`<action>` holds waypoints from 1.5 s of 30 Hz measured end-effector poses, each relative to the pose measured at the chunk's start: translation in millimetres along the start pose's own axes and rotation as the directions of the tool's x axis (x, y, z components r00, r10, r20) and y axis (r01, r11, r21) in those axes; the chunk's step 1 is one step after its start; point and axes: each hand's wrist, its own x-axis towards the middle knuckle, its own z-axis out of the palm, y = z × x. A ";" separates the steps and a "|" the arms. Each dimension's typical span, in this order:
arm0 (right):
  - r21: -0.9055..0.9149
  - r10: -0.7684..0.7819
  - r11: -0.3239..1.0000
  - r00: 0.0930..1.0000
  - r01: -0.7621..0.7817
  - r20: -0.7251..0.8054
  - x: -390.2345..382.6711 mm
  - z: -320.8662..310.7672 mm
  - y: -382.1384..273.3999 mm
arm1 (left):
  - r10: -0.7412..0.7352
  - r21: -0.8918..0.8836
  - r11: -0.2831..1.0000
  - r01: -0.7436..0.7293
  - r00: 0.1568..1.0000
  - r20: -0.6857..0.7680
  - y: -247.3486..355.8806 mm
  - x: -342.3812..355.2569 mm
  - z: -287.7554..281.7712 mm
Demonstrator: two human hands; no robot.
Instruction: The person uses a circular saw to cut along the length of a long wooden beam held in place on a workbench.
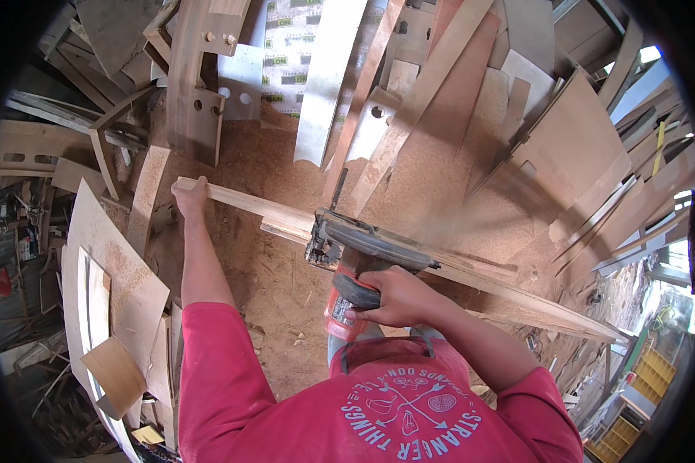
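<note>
A long, narrow wooden board [259,205] runs across in front of me, from upper left to lower right. At its left end my left hand [191,197] is closed around the wood. My right hand [400,297] is wrapped round the black handle of a circular saw [374,245] with a red body. The saw rests on the board near its middle, its base plate hiding the wood beneath. Where the blade meets the board is hidden. A shorter strip of wood [286,229] lies against the board's near side, left of the saw. Hazy dust hangs to the right of the saw.
Sawdust covers the ground [262,297]. Planks [421,100] and panels lean at the back. Curved sheets [123,266] stand close on my left, with a small wood block [113,376] by them. A large panel [571,158] leans at the right, and yellow crates [651,378] sit at lower right.
</note>
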 end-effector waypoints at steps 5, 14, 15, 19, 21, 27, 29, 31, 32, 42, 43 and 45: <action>-0.002 0.017 1.000 0.999 -0.017 0.028 14.7 3.9 -6.9 | -0.009 0.013 1.000 0.009 1.000 0.014 6.7 -4.0 -2.4; -0.015 0.017 1.000 0.999 -0.016 0.039 40.1 12.8 -27.3 | -0.018 -0.017 1.000 0.019 1.000 0.023 4.3 0.5 3.5; -0.003 -0.053 0.999 0.998 0.053 0.033 42.5 15.5 -30.5 | -0.008 -0.006 1.000 0.009 0.998 0.061 -11.4 21.0 -13.9; -0.009 -0.039 0.999 0.999 0.039 -0.017 56.7 17.4 -26.9 | 0.009 -0.102 0.995 0.006 0.989 0.148 -12.8 8.3 21.0; -0.003 -0.087 0.996 0.996 0.087 -0.033 62.1 21.6 -28.4 | 0.084 -0.100 0.992 -0.075 0.992 0.089 -32.7 26.0 10.6; 0.027 -0.124 0.992 0.990 0.126 -0.066 77.3 30.2 -24.8 | 0.153 -0.043 0.988 -0.149 0.981 0.120 -34.9 45.7 23.2; 0.032 -0.102 0.994 0.993 0.103 -0.055 81.5 32.3 -27.5 | 0.093 -0.083 0.994 -0.071 0.946 0.310 -36.6 40.8 24.5; 0.040 -0.125 0.991 0.988 0.129 -0.086 81.7 32.0 -38.3 | 0.112 -0.014 0.994 -0.112 0.965 0.237 -41.4 55.5 14.9; 0.040 -0.120 0.992 0.988 0.124 -0.094 82.8 30.9 -40.0 | 0.118 -0.019 0.993 -0.117 0.963 0.243 -42.8 54.8 18.4; 0.072 -0.107 0.991 0.991 0.113 -0.074 104.5 36.0 -42.6 | 0.202 -0.171 0.971 -0.167 0.956 0.212 -37.6 49.7 35.3; 0.083 -0.124 0.988 0.986 0.134 -0.114 105.6 34.9 -46.5 | 0.217 -0.120 0.973 -0.195 0.952 0.214 -36.0 55.1 30.2; 0.080 -0.116 0.989 0.990 0.123 -0.085 106.4 30.6 -50.5 | 0.231 -0.168 0.964 -0.205 0.961 0.153 -37.5 50.3 33.7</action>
